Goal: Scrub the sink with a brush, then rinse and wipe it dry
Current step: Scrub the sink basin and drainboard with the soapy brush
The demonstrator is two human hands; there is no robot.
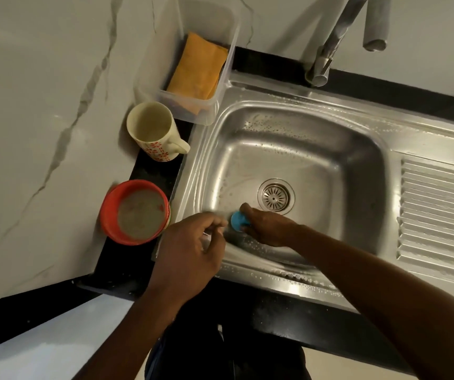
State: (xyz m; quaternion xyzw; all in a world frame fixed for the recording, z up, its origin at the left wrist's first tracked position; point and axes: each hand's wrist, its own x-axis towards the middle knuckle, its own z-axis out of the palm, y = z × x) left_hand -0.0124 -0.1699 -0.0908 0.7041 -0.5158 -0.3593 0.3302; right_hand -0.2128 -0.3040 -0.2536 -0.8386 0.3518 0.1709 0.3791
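While the right hand curls round the blue brush just near-left of the drain, short overlapping circles with firm pressure would probably suit the sink, smooth beaded-wet steel with rounded corners; left hand, further left of the drain, loosely curled, can't tell if it holds anything

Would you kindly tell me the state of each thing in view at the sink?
sink: wet, beaded with droplets.
brush: gripped by right hand, down in the sink.
left hand: fingers curled by sink's left rim; hold unclear.
tap: no water seen running.
mug: upright, looks empty.
red bowl: upright, holding greyish contents.
orange cloth: folded in clear container.
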